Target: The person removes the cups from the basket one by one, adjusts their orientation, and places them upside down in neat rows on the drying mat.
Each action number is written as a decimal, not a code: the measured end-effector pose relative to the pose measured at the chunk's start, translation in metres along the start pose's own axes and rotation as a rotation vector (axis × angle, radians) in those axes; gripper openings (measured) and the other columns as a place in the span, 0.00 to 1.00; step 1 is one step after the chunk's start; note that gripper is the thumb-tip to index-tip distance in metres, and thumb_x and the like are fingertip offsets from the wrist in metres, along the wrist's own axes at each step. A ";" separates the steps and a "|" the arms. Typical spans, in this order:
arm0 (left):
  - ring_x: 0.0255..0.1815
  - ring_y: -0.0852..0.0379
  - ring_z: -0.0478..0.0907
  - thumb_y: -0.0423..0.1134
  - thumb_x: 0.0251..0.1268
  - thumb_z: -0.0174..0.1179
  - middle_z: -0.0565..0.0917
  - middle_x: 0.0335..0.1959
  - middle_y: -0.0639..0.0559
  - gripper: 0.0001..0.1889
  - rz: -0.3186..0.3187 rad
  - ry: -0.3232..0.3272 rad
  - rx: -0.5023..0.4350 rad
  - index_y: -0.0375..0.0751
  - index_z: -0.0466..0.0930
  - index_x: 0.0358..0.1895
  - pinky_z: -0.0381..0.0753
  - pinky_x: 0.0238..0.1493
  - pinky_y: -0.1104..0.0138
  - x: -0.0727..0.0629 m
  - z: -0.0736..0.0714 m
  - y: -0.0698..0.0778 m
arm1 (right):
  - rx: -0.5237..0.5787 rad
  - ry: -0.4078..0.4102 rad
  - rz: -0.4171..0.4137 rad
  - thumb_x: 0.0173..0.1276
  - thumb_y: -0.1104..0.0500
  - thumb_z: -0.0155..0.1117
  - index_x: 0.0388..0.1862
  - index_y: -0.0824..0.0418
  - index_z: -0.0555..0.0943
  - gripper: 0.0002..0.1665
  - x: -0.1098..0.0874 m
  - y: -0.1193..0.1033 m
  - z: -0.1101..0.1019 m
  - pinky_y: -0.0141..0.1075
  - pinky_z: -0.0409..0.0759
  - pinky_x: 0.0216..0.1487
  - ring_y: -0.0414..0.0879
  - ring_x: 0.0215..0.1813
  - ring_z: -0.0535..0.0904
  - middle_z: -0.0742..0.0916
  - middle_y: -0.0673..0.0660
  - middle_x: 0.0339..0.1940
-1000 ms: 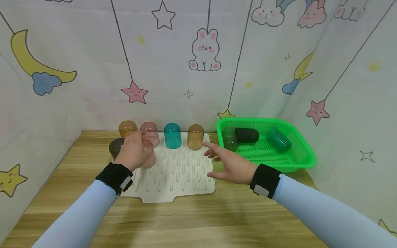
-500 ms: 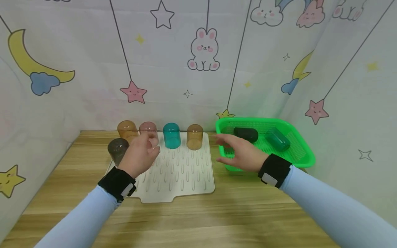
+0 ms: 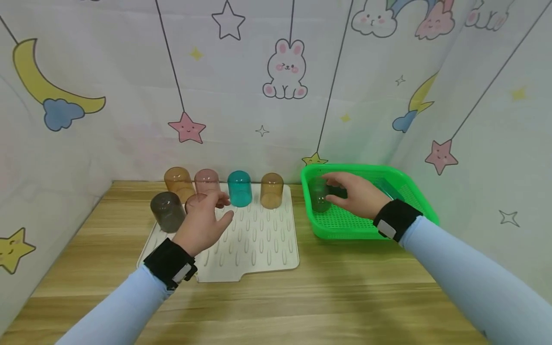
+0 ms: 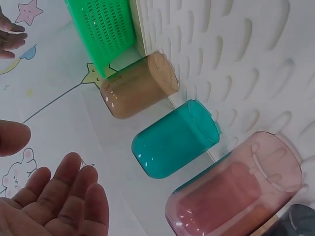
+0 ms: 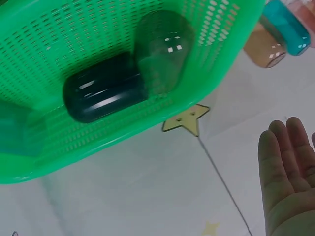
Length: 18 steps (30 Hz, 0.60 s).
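My left hand (image 3: 204, 223) hovers over the white draining board (image 3: 258, 249), fingers loosely spread and holding nothing. Just behind it, partly hidden, stands an upside-down pink cup (image 3: 192, 200). A smoky grey cup (image 3: 166, 213) is to its left. Along the board's back are an amber cup (image 3: 177, 181), another pink cup (image 3: 208, 178), a teal cup (image 4: 174, 140) and a light brown cup (image 4: 138, 88). My right hand (image 3: 360, 194) reaches over the green basket (image 3: 371, 235), thumb and fingers apart at a clear greyish cup (image 5: 165, 49). Beside that lies a black cup (image 5: 103, 91).
A green cup (image 5: 17, 130) lies at the basket's other end, partly behind my right hand in the head view. The basket stands right of the board on a wooden table (image 3: 276, 306). A patterned white curtain (image 3: 241, 96) closes off the back and sides.
My left hand has let go of the front pink cup and drawn slightly right, its fingers spreading. My right hand has moved from beside the light brown cup rightward over the basket.
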<state>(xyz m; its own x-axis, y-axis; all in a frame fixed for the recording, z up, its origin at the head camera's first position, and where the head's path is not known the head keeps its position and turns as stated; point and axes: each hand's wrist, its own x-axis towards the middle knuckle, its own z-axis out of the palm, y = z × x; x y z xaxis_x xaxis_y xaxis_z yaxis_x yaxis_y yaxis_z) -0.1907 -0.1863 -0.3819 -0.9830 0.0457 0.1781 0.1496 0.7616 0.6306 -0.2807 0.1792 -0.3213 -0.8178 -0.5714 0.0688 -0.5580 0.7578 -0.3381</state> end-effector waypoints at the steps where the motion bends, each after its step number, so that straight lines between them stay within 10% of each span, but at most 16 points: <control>1: 0.62 0.39 0.76 0.40 0.74 0.58 0.81 0.57 0.38 0.20 -0.004 -0.002 -0.003 0.35 0.69 0.63 0.80 0.62 0.44 0.000 0.000 0.001 | -0.006 -0.004 0.010 0.73 0.54 0.67 0.74 0.62 0.69 0.34 0.001 0.003 0.001 0.55 0.76 0.69 0.58 0.70 0.77 0.82 0.63 0.66; 18: 0.57 0.42 0.79 0.40 0.74 0.59 0.83 0.55 0.41 0.20 -0.006 -0.005 0.001 0.37 0.69 0.63 0.85 0.57 0.50 -0.006 0.001 0.002 | -0.158 -0.102 0.164 0.76 0.50 0.63 0.74 0.65 0.68 0.35 0.022 0.030 0.015 0.57 0.77 0.66 0.64 0.66 0.78 0.81 0.69 0.67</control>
<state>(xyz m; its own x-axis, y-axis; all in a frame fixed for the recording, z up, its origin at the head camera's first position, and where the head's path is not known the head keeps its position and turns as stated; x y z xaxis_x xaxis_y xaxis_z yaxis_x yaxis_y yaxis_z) -0.1844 -0.1848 -0.3826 -0.9844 0.0444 0.1704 0.1436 0.7628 0.6305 -0.3128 0.1847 -0.3439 -0.8852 -0.4595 -0.0728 -0.4407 0.8783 -0.1854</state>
